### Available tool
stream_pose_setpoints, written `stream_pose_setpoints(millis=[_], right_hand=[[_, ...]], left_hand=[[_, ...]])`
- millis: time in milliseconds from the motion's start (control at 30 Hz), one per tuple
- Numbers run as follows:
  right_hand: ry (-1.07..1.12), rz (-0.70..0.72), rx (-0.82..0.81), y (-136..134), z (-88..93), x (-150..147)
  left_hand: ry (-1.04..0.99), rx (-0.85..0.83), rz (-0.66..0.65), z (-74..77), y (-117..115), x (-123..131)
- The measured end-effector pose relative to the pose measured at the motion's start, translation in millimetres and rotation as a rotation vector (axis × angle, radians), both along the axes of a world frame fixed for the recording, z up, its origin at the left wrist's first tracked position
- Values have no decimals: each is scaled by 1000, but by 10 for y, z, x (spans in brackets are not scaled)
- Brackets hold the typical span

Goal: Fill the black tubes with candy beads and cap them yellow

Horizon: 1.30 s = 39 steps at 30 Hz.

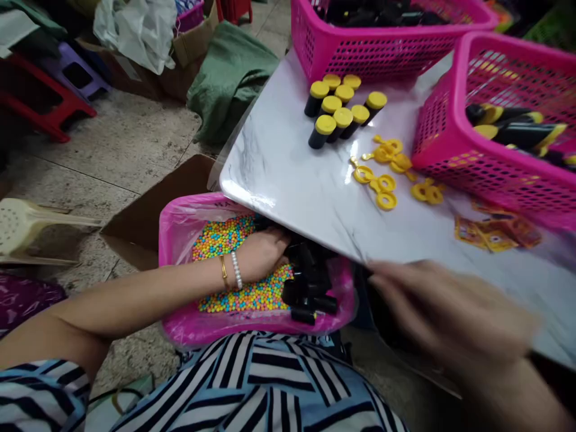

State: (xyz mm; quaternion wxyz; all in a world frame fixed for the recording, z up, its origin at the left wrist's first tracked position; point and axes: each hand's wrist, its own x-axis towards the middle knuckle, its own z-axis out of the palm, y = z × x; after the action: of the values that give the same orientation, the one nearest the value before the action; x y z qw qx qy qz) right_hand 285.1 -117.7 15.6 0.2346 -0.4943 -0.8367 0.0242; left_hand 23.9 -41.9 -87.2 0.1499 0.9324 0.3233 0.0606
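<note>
My left hand (261,253) reaches into a pink basin (180,327) lined with clear plastic, its fingers curled. What they close on is hidden by the hand and the shade under the table edge. Small multicoloured candy balls (225,239) fill the basin's left and middle. Beside that hand, black tubes (310,282) lie heaped on the right side of the basin. My right hand (454,306), smeared by motion, is over the front edge of the marble-patterned table (288,174). Whether its fingers hold anything does not show.
Several black tubes with yellow caps (342,117) stand on the table near yellow plastic ring pieces (382,180) and orange printed packets (495,233). Two pink baskets (360,54) (477,162) hold more tubes. A cardboard box (157,204) and a cream stool (27,228) are at left.
</note>
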Motion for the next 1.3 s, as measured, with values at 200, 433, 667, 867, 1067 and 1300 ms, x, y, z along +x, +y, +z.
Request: stream_pose_setpoints(millis=[200, 433, 667, 867, 1067, 1300], right_hand=[[-149, 239, -302, -362, -722, -466], [-121, 42, -257, -4, -952, -657], [9, 39, -306, -69, -953, -576], [28, 73, -243, -88, -867, -677], [22, 105, -181, -6, -774, -776], [-27, 142, -88, 85, -667, -743]], left_hand=[[54, -128, 12, 112, 109, -5], [133, -50, 6, 459, 110, -381], [355, 93, -67, 433, -306, -739], [283, -208, -165, 307, -450, -690], [-105, -528, 77, 367, -316, -810], [-188, -645, 146, 338, -337, -841]])
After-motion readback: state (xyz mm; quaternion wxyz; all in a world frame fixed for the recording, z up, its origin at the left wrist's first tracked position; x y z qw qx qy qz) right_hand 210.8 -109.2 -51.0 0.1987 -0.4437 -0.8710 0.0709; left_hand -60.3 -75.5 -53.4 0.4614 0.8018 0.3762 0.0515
